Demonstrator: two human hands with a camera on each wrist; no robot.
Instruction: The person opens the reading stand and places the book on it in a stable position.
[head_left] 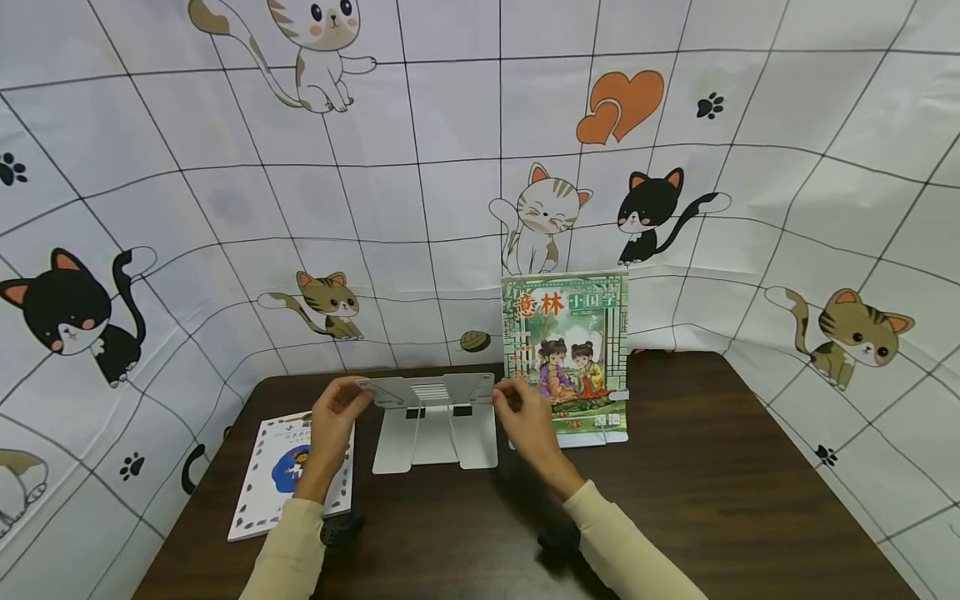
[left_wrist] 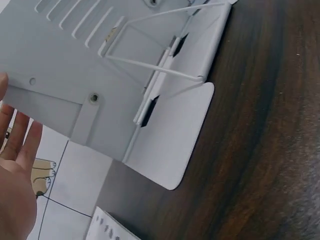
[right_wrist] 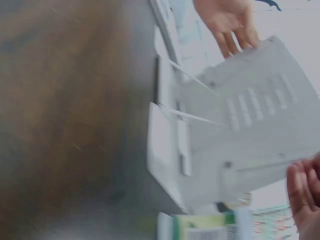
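Observation:
A white metal book stand (head_left: 474, 442) stands on the dark table, its slotted back plate (head_left: 390, 393) tilted up over the flat base. My left hand (head_left: 333, 425) pinches the plate's left edge near the top corner. On the opposite edge, my right hand (head_left: 529, 425) holds the plate between thumb and fingers. In the left wrist view a bent wire support (left_wrist: 165, 70) runs from the base to one of the slots. Blur softens the right wrist view, where both hands show at the two sides of the plate (right_wrist: 210, 145).
Just right of the stand, a green magazine (head_left: 566, 350) leans upright on another stand with clips. A white booklet (head_left: 255, 475) with a blue picture lies at the left, partly under my left forearm. Behind the table (head_left: 705, 467) hangs a cat-patterned cloth (head_left: 450, 108).

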